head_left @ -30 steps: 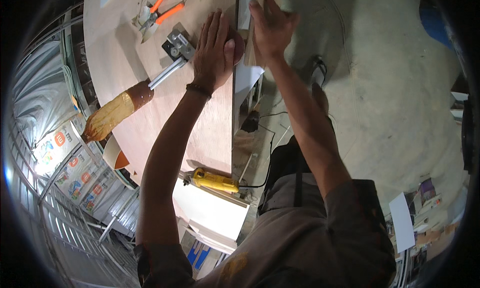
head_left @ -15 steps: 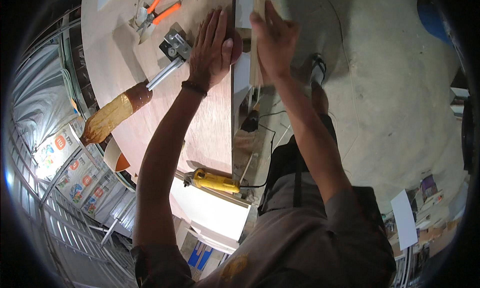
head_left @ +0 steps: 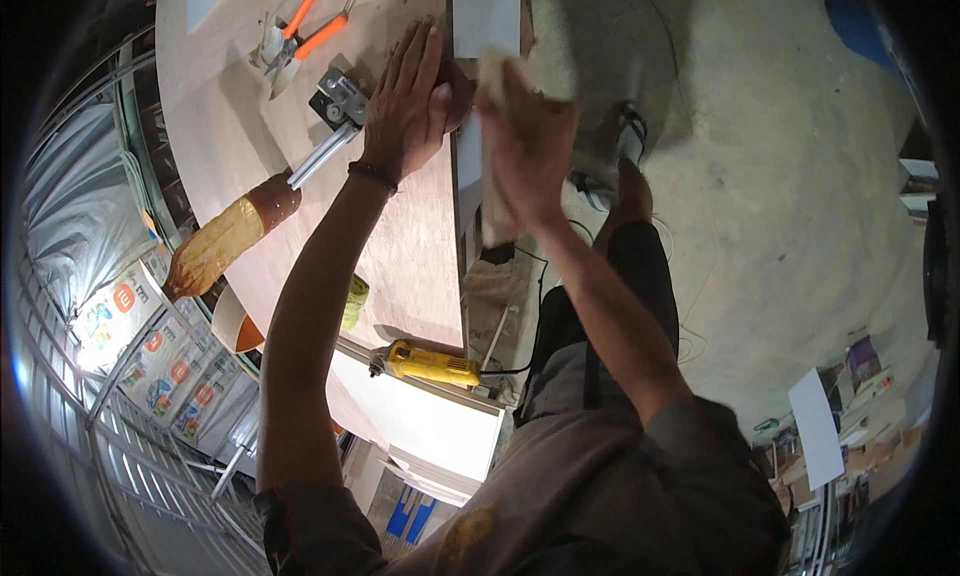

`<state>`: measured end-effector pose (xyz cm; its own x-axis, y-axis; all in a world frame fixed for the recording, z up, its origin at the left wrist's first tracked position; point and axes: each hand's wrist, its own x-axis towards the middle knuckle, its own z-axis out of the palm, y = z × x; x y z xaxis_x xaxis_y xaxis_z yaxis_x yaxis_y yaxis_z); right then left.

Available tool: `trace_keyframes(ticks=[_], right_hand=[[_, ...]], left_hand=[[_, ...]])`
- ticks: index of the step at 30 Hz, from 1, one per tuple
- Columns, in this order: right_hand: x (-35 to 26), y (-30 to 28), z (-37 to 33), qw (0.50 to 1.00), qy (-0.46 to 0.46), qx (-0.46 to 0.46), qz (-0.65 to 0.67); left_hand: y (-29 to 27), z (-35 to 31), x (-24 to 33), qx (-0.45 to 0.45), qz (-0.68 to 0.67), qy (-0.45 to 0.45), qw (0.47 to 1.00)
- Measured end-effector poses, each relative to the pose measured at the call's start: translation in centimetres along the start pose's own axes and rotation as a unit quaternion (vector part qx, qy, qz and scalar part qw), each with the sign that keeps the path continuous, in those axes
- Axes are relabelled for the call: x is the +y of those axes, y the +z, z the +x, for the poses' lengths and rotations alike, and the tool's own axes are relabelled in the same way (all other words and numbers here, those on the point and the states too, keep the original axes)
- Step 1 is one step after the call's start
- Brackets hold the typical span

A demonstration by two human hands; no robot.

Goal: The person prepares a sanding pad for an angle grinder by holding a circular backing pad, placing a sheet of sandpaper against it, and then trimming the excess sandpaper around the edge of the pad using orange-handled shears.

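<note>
My left hand [head_left: 405,106] lies flat with its fingers stretched out, pressing on a reddish-brown rounded piece [head_left: 460,98] at the table's right edge. Most of that piece is hidden under the palm. Just to the right, my right hand [head_left: 532,146] is closed around a long pale wooden block [head_left: 497,211], smeared by motion, beside the table edge. Left of my left hand is a metal clamp-like fitting [head_left: 341,100] on a silvery bar, its far end joined to a brown and yellowish wrapped handle [head_left: 225,238].
Orange-handled pliers [head_left: 305,38] lie at the far left of the wooden tabletop [head_left: 410,266]. A yellow corded power tool [head_left: 430,362] rests at its near edge, close to a greenish roll [head_left: 354,302]. Concrete floor [head_left: 780,206] stretches to the right, with a thin cable across it.
My right hand and the wooden block have come nearer to me and slightly left along the table edge. My left hand still presses on the rounded piece. The view has shifted a little.
</note>
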<state>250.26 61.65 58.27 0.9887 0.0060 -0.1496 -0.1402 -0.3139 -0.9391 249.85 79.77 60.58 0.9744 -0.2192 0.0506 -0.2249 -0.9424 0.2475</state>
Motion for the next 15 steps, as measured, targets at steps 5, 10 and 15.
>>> trace_keyframes(ticks=[5,10,15], right_hand=[[0.0,2.9,5.1,0.996,-0.059,0.045,-0.042],[3.1,2.4,6.2,0.998,-0.015,-0.028,0.053],[3.8,-1.1,-1.8,0.989,0.11,-0.076,0.066]], left_hand=[[0.1,0.7,-0.5,-0.007,-0.003,0.014,1.0],[-0.6,1.3,-1.0,-0.033,-0.004,0.082,0.996],[-1.1,0.8,-1.4,-0.015,0.018,0.054,0.998]])
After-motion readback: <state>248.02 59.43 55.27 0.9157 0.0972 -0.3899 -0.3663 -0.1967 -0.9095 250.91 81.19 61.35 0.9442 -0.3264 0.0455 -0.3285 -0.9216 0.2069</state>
